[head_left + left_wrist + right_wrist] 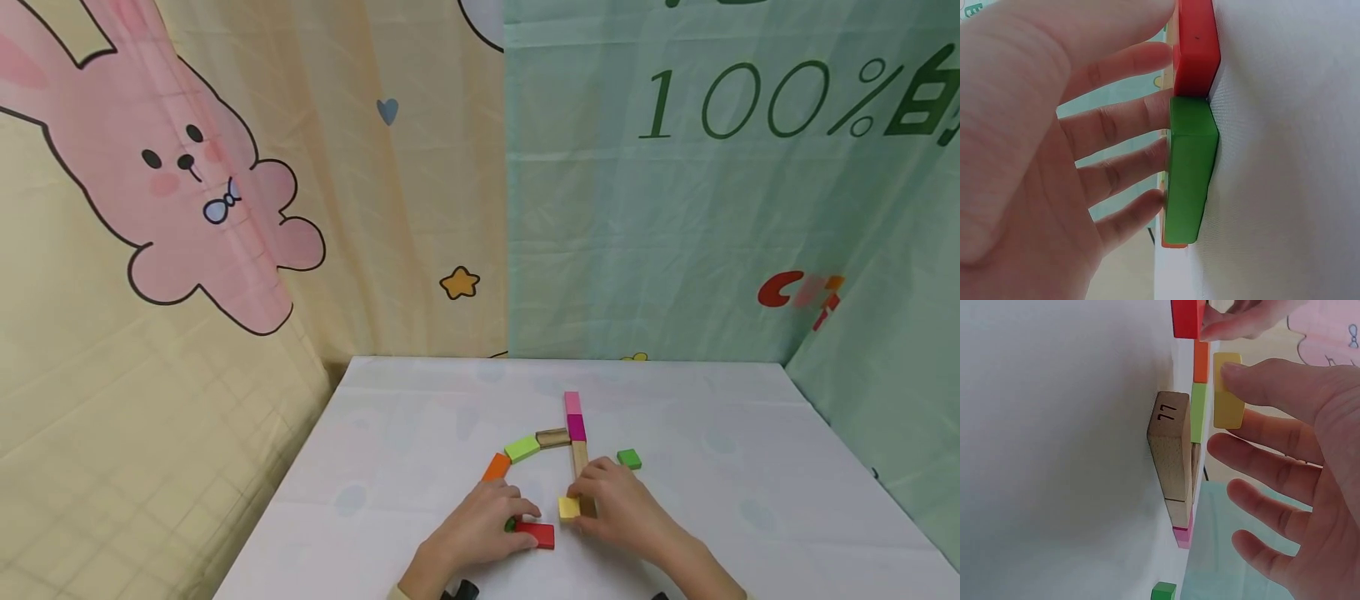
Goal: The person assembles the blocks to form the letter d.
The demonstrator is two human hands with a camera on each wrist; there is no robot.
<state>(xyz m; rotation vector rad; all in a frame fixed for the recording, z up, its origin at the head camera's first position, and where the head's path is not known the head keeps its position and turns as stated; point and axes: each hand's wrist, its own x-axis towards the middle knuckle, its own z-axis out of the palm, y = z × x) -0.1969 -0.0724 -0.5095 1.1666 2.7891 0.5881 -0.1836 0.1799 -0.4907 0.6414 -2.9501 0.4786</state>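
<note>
My left hand (491, 521) holds a red block (543, 536) between thumb and fingers at the near side of the table. End to end with it stands a dark green block (1191, 181), mostly hidden under this hand in the head view. My right hand (618, 504) pinches a yellow block (1229, 390) by thumb and fingers, raised off the cloth beside the near end of a wooden block marked 77 (1169, 450). From the left hand, an orange block (496, 467), a lime block (522, 449) and a brown wooden block (553, 437) curve toward the straight row.
The straight row runs away from my right hand through a pale wooden block (579, 457), a magenta block (576, 427) and a pink block (572, 402). A loose green block (629, 459) lies to its right. White cloth covers the table (420, 400); printed curtains (405, 208) hang behind.
</note>
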